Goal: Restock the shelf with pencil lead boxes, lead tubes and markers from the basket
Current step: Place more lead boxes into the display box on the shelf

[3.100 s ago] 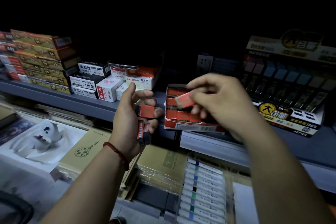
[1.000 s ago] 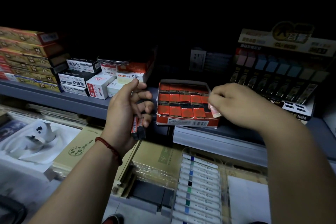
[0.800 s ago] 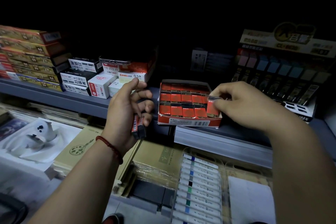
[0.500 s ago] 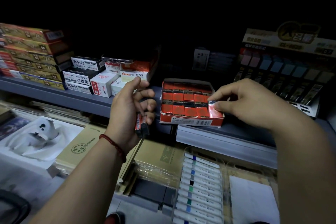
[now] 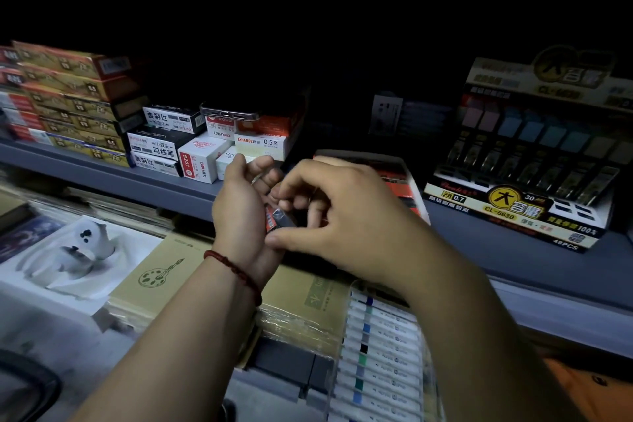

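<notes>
- Between my two palms, held out in front of the shelf (image 5: pixel 164 183) edge — one lead tube (image 5: pixel 278 218), red-striped side and dark end showing.
- My left hand (image 5: pixel 239 212) holds it. The tube lies across the palm under my curled lower fingers, and my upper fingers are looser.
- Its long axis is close to upright, tipped a little, with the dark end toward my right hand.
- My right hand (image 5: pixel 346 216) is curled in from the right. The thumb (image 5: pixel 274 238) sits just under the tube's lower end and the forefinger (image 5: pixel 291 187) arches above its top. I cannot tell whether they already pinch it, because my own fingers hide the contact.
- Beyond my right knuckles and a little to the right is the red tray (image 5: pixel 400 181) of tubes on the shelf, mostly hidden by that hand.
- My judgement: this is the hand-over, from left palm to right fingertips.
- The tray lies on the right hand's side and is nearer to it, so that hand should carry the tube.
- The tube will need turning to match whatever slot is free — I cannot see one from here.
- Risk: it is small and slick, and a loose pinch could drop it onto the goods below.
</notes>
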